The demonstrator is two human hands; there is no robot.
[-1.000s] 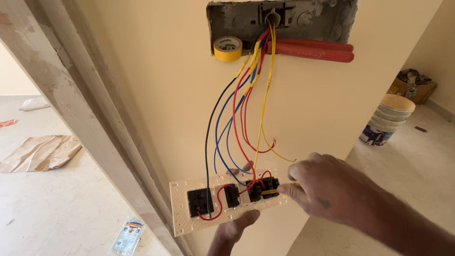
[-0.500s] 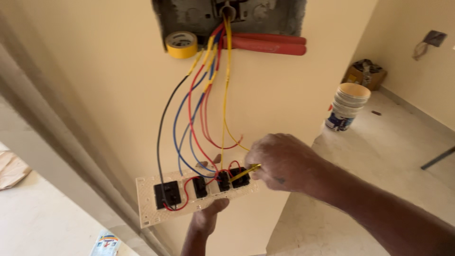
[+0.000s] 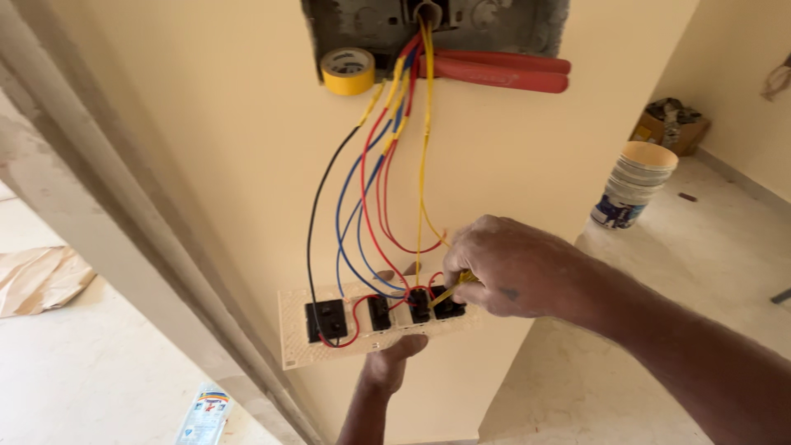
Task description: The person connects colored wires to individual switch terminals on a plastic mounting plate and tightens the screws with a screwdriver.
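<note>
Currently switch plate (image 3: 346,350) hangs off the wall at 7 o'clock, back side out, wired up. Left hand (image 3: 387,367) props it from below, fingers curled on the lower edge. Right hand (image 3: 507,264) at 3 o'clock of plate, fingers pinched closed on a yellow wire (image 3: 445,292) at the rightmost module. Tape roll (image 3: 347,71) and red pliers (image 3: 503,72) sit in the wall box (image 3: 511,25) at 12 o'clock.

Scene evenly lit by soft daylight; brightest patch seen on floor (image 3: 74,387) at lower left, nearly washed out. Wall (image 3: 206,165) rendered warm and flat, no hard glare noted. Soft shadows cast under right hand (image 3: 503,268) and switch plate (image 3: 371,317) (left hand (image 3: 391,367) kept in shade beneath). Centre held sharp; door frame (image 3: 107,206) at left slightly blurred and stretched by wide lens
</note>
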